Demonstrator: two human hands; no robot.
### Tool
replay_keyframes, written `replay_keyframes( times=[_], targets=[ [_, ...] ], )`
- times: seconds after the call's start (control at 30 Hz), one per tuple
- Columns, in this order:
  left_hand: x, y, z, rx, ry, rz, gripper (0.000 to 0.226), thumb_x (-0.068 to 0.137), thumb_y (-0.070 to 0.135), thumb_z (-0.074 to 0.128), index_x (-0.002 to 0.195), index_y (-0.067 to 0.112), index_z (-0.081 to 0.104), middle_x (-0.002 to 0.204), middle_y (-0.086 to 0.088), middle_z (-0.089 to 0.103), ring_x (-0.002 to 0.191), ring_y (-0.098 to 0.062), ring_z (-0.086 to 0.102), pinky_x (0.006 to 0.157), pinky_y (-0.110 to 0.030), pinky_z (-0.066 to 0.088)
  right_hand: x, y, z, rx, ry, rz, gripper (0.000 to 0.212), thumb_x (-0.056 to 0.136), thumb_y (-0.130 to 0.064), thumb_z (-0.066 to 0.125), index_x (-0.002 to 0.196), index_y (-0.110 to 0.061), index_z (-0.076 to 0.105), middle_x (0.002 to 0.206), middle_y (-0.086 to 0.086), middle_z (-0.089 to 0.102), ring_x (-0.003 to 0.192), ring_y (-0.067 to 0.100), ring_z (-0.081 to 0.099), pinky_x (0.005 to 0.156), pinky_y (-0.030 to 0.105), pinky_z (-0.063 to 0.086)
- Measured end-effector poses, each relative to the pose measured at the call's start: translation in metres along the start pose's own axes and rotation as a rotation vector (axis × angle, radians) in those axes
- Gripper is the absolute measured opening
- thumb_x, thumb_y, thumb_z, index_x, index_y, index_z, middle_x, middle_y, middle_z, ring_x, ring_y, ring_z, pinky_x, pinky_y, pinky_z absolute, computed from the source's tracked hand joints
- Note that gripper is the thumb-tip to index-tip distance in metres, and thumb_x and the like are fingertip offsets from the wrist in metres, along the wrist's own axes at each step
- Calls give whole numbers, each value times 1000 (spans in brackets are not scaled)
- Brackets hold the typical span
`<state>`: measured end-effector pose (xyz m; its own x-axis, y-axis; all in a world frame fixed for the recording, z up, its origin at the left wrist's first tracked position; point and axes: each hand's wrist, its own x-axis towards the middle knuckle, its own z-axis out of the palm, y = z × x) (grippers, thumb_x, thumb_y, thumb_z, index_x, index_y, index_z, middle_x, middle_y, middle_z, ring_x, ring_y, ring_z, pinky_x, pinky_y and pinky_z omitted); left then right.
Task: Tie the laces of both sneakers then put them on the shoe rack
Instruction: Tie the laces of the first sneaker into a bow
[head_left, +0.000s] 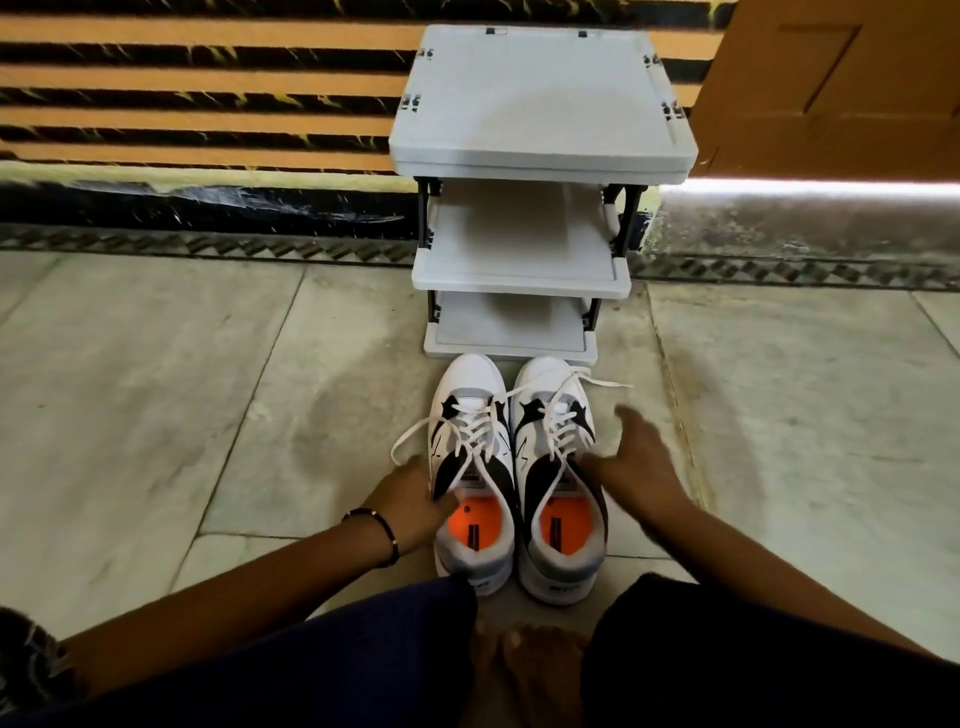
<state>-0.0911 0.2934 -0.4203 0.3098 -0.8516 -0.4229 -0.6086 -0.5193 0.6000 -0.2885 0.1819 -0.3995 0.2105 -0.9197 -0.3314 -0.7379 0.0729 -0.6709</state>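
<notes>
Two white and black sneakers with orange insoles stand side by side on the floor, toes towards the shoe rack. The left sneaker (470, 382) has loose laces (410, 436) trailing off to the left. Untied too, the right sneaker (551, 379) has one lace end (608, 384) lying to the right. My left hand (410, 501) grips the left sneaker's collar, thumb at the opening. My right hand (641, 462) lies against the right sneaker's outer side, fingers spread, thumb raised. The grey three-shelf shoe rack (540, 109) stands just behind the toes, with nothing on its shelves.
The rack backs onto a striped orange and black wall (208, 78). A brown door (841, 78) is at the upper right. My knees in dark trousers and a bare foot (524, 670) fill the bottom of the view. A tiled floor (156, 389) spreads left and right.
</notes>
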Motion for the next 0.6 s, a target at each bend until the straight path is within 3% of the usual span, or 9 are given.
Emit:
replay_keyframes(
  times=[0.07, 0.2, 0.3, 0.43, 0.53, 0.6],
  targets=[
    [9, -4, -3, -18, 111, 38, 45, 82, 28, 62, 120, 8, 49, 124, -14, 55, 105, -25, 57, 79, -22, 38, 9, -17, -1, -99, 137, -212, 46, 78, -16, 65, 122, -13, 52, 126, 14, 54, 118, 33, 42, 96, 36, 34],
    [20, -6, -3, -37, 145, 139, 44, 75, 30, 70, 113, 14, 54, 116, -8, 53, 88, -11, 50, 74, -11, 39, 8, -41, 25, -218, -59, -427, 16, 81, -25, 62, 94, -20, 70, 106, 6, 67, 105, 27, 48, 83, 31, 37],
    [28, 0, 1, -124, 162, 183, 36, 75, 21, 71, 108, 13, 59, 109, -4, 52, 88, -6, 48, 68, 3, 36, 10, -40, 49, -346, -203, -424, 26, 81, -36, 61, 96, -17, 70, 105, 10, 64, 104, 29, 49, 85, 35, 40],
    [32, 6, 2, -327, 143, 181, 7, 78, 8, 67, 83, 11, 64, 89, -1, 61, 76, 6, 58, 66, 2, 40, 17, -38, 63, -325, -213, -390, 29, 80, -38, 62, 99, -18, 67, 107, 9, 61, 107, 30, 49, 88, 38, 42],
    [29, 6, -2, -501, 85, 124, 16, 86, 12, 57, 70, 12, 61, 75, -6, 63, 68, -5, 59, 63, -11, 47, 21, -39, 67, -153, -242, -313, 7, 77, -35, 66, 74, -33, 61, 88, -4, 62, 100, 26, 56, 90, 45, 44],
    [27, 6, -3, -563, 63, 99, 20, 89, 13, 53, 71, 11, 61, 69, -4, 61, 63, -3, 58, 61, -14, 47, 22, -40, 69, -85, -276, -300, 18, 76, -35, 65, 60, -34, 55, 72, -11, 60, 86, 19, 60, 88, 49, 46]
  ],
)
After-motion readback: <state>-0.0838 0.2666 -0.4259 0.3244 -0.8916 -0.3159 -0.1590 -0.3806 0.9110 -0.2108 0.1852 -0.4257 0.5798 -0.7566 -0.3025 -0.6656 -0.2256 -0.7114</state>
